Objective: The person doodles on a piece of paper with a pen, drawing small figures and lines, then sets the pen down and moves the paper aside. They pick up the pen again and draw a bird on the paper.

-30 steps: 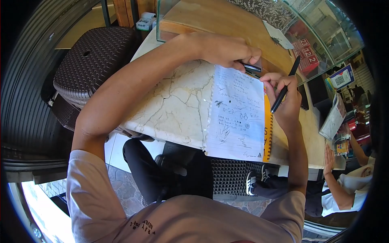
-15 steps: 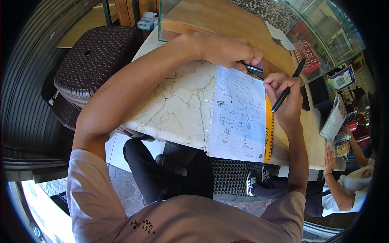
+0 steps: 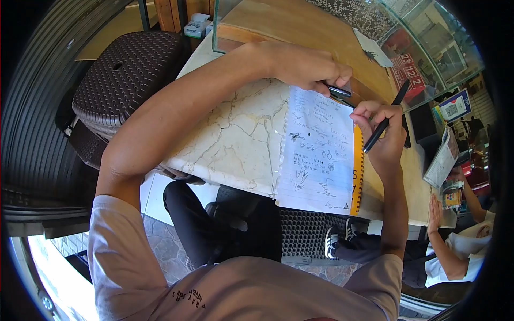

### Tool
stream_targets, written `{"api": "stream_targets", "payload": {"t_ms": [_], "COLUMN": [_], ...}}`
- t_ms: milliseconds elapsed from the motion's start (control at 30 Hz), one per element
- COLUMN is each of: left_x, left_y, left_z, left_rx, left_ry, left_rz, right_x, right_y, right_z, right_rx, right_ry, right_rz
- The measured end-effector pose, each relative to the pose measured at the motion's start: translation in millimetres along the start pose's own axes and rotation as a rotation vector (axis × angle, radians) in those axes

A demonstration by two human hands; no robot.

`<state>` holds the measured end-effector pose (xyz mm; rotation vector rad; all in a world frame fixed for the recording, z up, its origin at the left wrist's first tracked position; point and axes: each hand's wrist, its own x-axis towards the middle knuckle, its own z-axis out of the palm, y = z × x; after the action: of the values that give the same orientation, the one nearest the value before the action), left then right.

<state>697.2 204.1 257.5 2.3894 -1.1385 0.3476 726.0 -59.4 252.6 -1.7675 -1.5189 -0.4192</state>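
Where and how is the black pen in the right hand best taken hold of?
Probably the black pen is best pinched across its far end, coming from beyond the right hand: the slim barrel lies slantwise in the grip, and that end sticks out bare.

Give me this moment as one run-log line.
left hand: holds dark pen-like object | right hand: holds black pen | handwritten page: on counter

This looks like a small shop, judging by the QR sign (image 3: pixel 455 107), the glass case (image 3: pixel 452 61) beside the marble-topped counter (image 3: pixel 235 134), the red number card (image 3: pixel 408 75) and the ribbed shutter (image 3: pixel 40 139)
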Motion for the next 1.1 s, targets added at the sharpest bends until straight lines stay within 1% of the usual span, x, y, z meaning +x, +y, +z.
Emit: {"api": "stream_targets", "payload": {"t_ms": [133,200,300,433,600,733,867,933,1033,1100], "left_x": [0.9,1.4,1.6,0.2,0.1,0.2,0.3,-0.1,-0.2,0.5], "left_y": [-2.2,-3.3,-3.1,-1.2,1.4,2.2,3.5,4.2,3.6,2.8], "left_z": [0.8,1.6,1.3,0.0,-1.5,-1.9,-1.2,-1.7,-2.2,-2.1], "left_rx": [-0.02,-0.019,-0.025,0.006,0.001,0.01,-0.009,-0.029,-0.01,-0.007], "left_ry": [-0.013,-0.01,-0.007,0.009,-0.011,0.0,-0.009,0.011,-0.004,-0.018], "left_rz": [0.0,0.01,0.024,0.063,0.024,0.042,0.005,0.054,0.031,0.014], "right_x": [-1.9,-1.8,0.6,4.1,1.3,-0.6,-2.2,-3.1,-1.2,1.9], "right_y": [0.6,0.2,-0.4,-3.7,-6.9,-3.4,-5.8,-6.8,-7.5,-7.8], "right_z": [-4.4,-8.3,-6.4,1.6,0.3,1.4,-1.6,-2.9,-0.5,1.5], "right_rx": [-0.02,-0.005,0.003,-0.011,0.094,0.089,0.051,0.044,0.032,0.002], "right_ry": [-0.013,-0.082,-0.116,-0.093,-0.116,-0.086,-0.114,-0.138,-0.143,-0.12], "right_rz": [0.002,0.002,-0.008,-0.031,-0.015,-0.041,0.0,0.02,0.003,-0.06]}}
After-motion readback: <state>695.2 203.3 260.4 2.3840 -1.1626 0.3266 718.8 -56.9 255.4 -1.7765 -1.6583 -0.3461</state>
